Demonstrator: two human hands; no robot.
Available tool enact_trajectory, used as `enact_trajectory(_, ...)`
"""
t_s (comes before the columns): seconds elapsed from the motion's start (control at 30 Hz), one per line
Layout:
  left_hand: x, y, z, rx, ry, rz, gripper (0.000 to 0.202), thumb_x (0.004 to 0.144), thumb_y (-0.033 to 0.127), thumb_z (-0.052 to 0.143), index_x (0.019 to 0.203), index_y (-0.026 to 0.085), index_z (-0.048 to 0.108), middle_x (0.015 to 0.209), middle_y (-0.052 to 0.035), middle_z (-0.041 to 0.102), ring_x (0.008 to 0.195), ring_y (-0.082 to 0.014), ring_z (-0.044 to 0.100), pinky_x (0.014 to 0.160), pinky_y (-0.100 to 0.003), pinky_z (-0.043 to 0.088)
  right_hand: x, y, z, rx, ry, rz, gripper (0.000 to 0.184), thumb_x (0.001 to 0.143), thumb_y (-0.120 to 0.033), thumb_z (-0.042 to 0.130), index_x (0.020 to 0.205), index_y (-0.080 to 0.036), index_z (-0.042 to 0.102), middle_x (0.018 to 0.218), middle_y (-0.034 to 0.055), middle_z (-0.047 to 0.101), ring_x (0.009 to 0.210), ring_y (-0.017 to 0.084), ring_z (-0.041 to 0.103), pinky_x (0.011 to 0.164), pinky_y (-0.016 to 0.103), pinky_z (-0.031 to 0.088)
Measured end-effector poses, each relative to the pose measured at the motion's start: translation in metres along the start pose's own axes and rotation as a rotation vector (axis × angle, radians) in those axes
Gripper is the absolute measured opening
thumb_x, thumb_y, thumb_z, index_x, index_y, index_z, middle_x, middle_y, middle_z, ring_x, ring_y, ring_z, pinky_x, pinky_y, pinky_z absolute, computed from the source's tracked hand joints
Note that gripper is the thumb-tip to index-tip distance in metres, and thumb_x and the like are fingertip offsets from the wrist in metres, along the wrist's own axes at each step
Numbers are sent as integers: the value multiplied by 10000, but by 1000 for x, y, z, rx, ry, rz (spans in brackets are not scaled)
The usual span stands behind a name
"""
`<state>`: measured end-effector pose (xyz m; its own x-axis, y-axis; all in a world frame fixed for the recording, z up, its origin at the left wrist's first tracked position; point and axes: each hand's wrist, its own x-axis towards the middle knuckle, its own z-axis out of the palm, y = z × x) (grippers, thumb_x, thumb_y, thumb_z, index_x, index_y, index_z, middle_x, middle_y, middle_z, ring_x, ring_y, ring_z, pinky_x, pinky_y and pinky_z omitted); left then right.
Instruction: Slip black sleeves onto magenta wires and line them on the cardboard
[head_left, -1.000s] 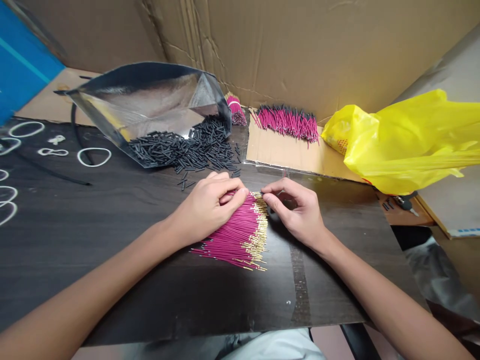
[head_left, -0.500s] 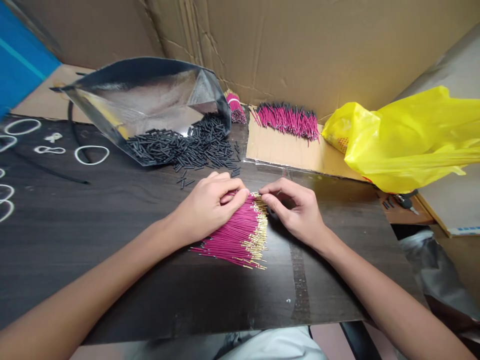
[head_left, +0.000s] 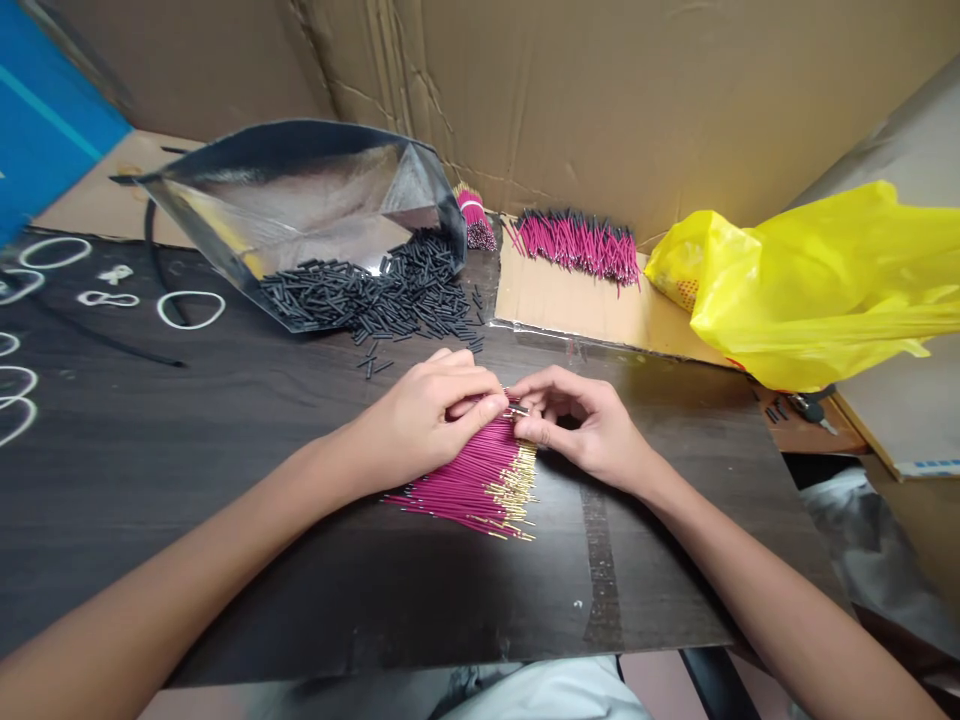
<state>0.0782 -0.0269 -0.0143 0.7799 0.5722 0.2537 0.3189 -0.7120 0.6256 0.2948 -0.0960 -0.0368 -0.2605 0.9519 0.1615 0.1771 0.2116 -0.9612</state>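
Note:
A layer of magenta wires [head_left: 461, 475] with bare gold-coloured ends [head_left: 517, 485] lies on the dark table. My left hand [head_left: 439, 415] rests over the upper part of the layer, its thumb and forefinger pinched around a magenta wire. Facing it from the right, my right hand [head_left: 585, 425] is closed, thumb against forefinger, on a short black tube [head_left: 519, 409]. The tube lies at the wire's end, between the fingertips of both hands. How far it sits over the wire is hidden by my fingers.
Behind my hands, an open foil bag [head_left: 300, 215] spills many short black tubes [head_left: 360, 300]. Wires with black ends [head_left: 577, 245] lie on cardboard [head_left: 555, 305], near a banded wire bundle [head_left: 475, 218]. A yellow plastic bag [head_left: 810, 280] stands right; white rubber bands [head_left: 190, 310] lie left.
My right fingertips have moved slightly down and left, closer to my left fingertips. A black tube now shows between the two hands. The view has shifted a little.

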Motion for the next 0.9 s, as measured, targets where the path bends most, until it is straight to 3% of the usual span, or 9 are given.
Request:
enact_trajectory(0.1,1,-1,-6,-39,154,-146,302,992,305,519,766,176,672,714,-1,597,690,-156,510,690,-300,383,2,0,0,-66,93,-21,277,924,-368,726,1154,-221,684,902,16,695,758,142,634,654,274,519)
enact_trajectory(0.2,3,-8,-12,-114,362,-280,286,985,334,528,801,177,681,760,2,653,695,-149,554,667,-280,402,13,4,-2,-276,200,-43,184,990,-337,618,1113,-228,700,1005,37,722,810,157,649,694,299,520)
enact_trajectory(0.33,5,-23,-16,-134,520,-356,285,978,334,531,786,173,666,765,7,665,724,-150,575,693,-265,423,43,12,0,-546,125,-122,140,984,-221,596,1076,-223,701,992,29,715,824,162,635,760,307,508)
enact_trajectory(0.5,4,-32,-13,-133,492,-344,294,979,342,521,798,167,670,788,0,678,751,-155,590,710,-273,419,74,12,10,-845,-10,-95,128,983,-184,579,1064,-217,672,1041,51,660,874,186,632,775,308,488)
enact_trajectory(0.6,3,-30,-11,-87,470,-344,324,981,350,510,758,164,653,705,10,630,684,-147,551,657,-278,386,80,8,16,-1068,-87,-98,130,1014,-194,519,1023,-214,647,1022,58,647,867,203,632,699,305,461)
enact_trajectory(0.73,3,-27,-11,-53,461,-317,314,980,326,498,769,162,661,700,7,636,668,-144,548,653,-278,380,82,4,24,-1341,-137,-148,194,998,-117,456,1110,-172,604,1074,118,643,961,255,621,636,318,440)
enact_trajectory(0.9,2,-27,-12,-23,417,-309,327,985,334,489,778,161,675,711,-3,662,656,-147,550,652,-282,377,85,9,18,-1262,-117,-153,133,966,-116,482,1064,-171,553,1074,153,637,956,276,606,651,339,450)
